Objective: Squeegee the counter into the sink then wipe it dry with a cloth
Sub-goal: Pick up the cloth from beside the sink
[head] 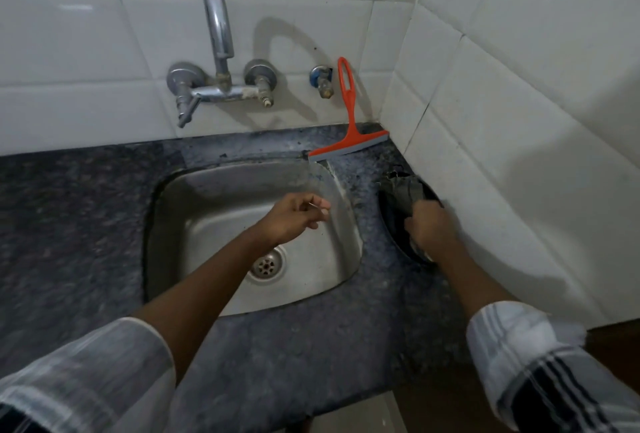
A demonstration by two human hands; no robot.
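An orange squeegee leans against the tiled wall in the back right corner, its blade resting on the dark speckled counter beside the steel sink. My right hand is closed on a dark grey cloth lying on the counter right of the sink, near the side wall. My left hand hovers over the sink basin, fingers loosely curled and holding nothing.
A chrome wall tap arches above the sink, with a small blue-capped valve to its right. White tiled walls close in the back and right. The sink drain lies below my left wrist. The counter's front edge runs at bottom right.
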